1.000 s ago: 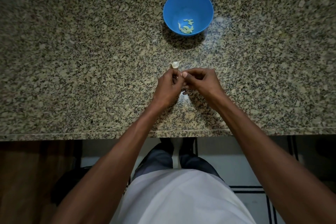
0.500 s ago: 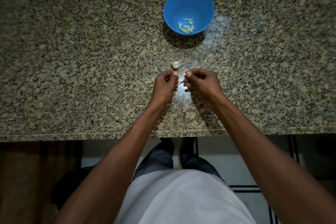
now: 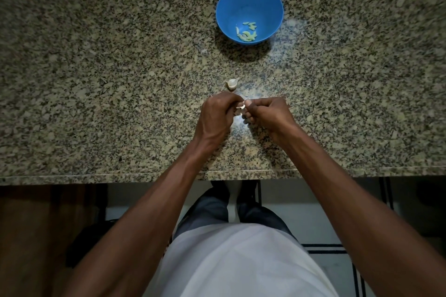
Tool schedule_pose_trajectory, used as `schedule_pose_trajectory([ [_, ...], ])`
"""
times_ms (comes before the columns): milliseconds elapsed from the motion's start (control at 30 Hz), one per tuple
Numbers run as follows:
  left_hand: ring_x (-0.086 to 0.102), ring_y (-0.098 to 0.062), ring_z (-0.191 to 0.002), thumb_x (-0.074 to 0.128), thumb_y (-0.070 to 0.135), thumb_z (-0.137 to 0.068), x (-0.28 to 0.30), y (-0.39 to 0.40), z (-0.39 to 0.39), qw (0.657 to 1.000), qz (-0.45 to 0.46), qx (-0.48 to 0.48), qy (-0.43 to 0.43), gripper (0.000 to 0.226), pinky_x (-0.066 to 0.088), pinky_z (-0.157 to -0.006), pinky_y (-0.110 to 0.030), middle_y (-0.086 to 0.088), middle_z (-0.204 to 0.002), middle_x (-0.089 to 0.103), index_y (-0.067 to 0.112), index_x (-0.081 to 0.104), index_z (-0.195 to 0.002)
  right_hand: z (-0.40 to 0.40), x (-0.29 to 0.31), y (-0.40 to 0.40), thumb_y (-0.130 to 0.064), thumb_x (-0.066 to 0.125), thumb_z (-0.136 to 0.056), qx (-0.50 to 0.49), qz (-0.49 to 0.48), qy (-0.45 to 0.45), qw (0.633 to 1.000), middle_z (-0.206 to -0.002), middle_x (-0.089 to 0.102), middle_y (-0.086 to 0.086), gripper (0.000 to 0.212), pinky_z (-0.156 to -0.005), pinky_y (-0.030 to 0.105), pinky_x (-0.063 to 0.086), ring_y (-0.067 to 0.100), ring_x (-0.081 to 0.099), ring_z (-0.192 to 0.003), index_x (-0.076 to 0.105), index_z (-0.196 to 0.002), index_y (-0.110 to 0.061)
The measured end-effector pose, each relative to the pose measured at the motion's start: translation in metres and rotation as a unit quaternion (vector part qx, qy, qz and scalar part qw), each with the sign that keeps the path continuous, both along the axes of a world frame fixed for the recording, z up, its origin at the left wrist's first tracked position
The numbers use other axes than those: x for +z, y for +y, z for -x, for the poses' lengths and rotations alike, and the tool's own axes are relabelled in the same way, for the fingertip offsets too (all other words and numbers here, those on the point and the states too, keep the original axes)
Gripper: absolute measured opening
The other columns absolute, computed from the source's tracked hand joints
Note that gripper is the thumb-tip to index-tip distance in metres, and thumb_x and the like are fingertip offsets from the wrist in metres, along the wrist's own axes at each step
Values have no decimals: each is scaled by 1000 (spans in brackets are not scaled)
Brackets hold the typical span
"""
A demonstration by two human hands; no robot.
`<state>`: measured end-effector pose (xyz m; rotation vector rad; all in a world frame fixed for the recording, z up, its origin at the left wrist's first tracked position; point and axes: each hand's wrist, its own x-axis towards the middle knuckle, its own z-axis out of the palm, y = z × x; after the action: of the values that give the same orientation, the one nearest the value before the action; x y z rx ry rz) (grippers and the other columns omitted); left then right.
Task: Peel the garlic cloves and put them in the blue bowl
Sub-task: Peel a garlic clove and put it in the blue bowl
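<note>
A blue bowl (image 3: 249,0) stands at the far middle of the granite counter (image 3: 96,79), with several pale peeled cloves (image 3: 246,34) at its bottom. My left hand (image 3: 217,118) and my right hand (image 3: 268,114) meet over the counter's near middle, fingertips pinched together on a small garlic clove (image 3: 240,106) that is mostly hidden between them. A remnant of the garlic bulb (image 3: 232,84), whitish with a pointed tip, lies on the counter just beyond my left hand.
The counter's front edge (image 3: 217,173) runs across below my wrists. Small bits of garlic skin (image 3: 237,69) lie between the bulb and the bowl. Below the edge are my legs and a tiled floor.
My hands parted slightly half a second ago and have closed together again on the clove. Bowl and bulb have stayed in place.
</note>
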<state>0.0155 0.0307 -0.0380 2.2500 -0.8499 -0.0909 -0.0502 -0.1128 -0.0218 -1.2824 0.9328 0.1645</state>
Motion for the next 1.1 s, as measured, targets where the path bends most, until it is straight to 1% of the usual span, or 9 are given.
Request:
schedule_pose_trajectory([
  [100,69,-20,-81,68,-6,-92,-1,0,-2,999,-25,-20,-20,14,61,-73,-34,-10,-92,73,3,72,-102,-2,-3,3,-13,74,-96,11,45,7,999,-87,76,19,9,-85,43,62,21,69,-75,76,-94,-4],
  [200,71,-19,-81,68,0,-94,2,1,-8,1000,-13,-25,-2,10,63,-73,-33,-10,-93,74,2,73,-103,-3,-4,-1,-16,74,-97,40,75,-11,996,-84,77,15,12,-86,48,63,21,71,-75,76,-95,-5],
  [300,71,-15,-78,65,6,-99,6,1,-10,999,5,-3,53,11,63,-69,-29,-8,-91,76,3,73,-104,-4,-3,-3,-17,73,-97,54,83,-23,995,-87,77,16,11,-86,51,63,22,71,-77,76,-94,-8],
  [467,69,-5,-73,59,10,-103,4,8,-8,983,30,76,164,12,58,-65,-16,3,-82,73,11,71,-99,-2,-4,-2,-13,72,-98,35,96,-30,994,-87,77,12,8,-85,49,64,20,73,-77,74,-99,-5],
  [633,68,5,-80,69,12,-97,5,14,-11,967,48,88,233,9,54,-69,-12,7,-90,73,11,72,-105,2,-4,-5,-10,72,-98,47,64,-48,996,-91,76,16,10,-85,47,64,20,73,-78,72,-102,0],
  [767,68,1,-96,78,14,-89,4,10,-12,962,44,57,262,25,61,-83,-23,5,-105,73,13,73,-114,1,-3,-3,-6,70,-98,51,43,-57,996,-96,75,17,7,-87,46,64,22,75,-84,72,-104,-2],
  [867,68,-3,-102,84,22,-84,5,9,-10,962,43,47,266,35,61,-86,-25,5,-113,72,16,73,-117,0,-2,-3,-5,69,-98,43,55,-69,995,-95,77,15,7,-85,42,65,25,78,-89,73,-104,-6],
  [1000,73,-6,-93,85,26,-84,5,7,-7,959,62,66,268,26,63,-84,-32,5,-100,77,15,78,-106,2,-5,-4,-7,72,-96,51,101,-86,990,-92,79,11,10,-80,42,66,24,78,-86,77,-105,-8],
  [1100,75,-9,-88,84,21,-85,5,4,-6,953,76,73,283,18,64,-83,-37,2,-93,79,11,80,-100,4,-8,-2,-8,78,-92,31,108,-93,989,-90,79,11,15,-76,41,65,25,78,-82,75,-107,-7],
])
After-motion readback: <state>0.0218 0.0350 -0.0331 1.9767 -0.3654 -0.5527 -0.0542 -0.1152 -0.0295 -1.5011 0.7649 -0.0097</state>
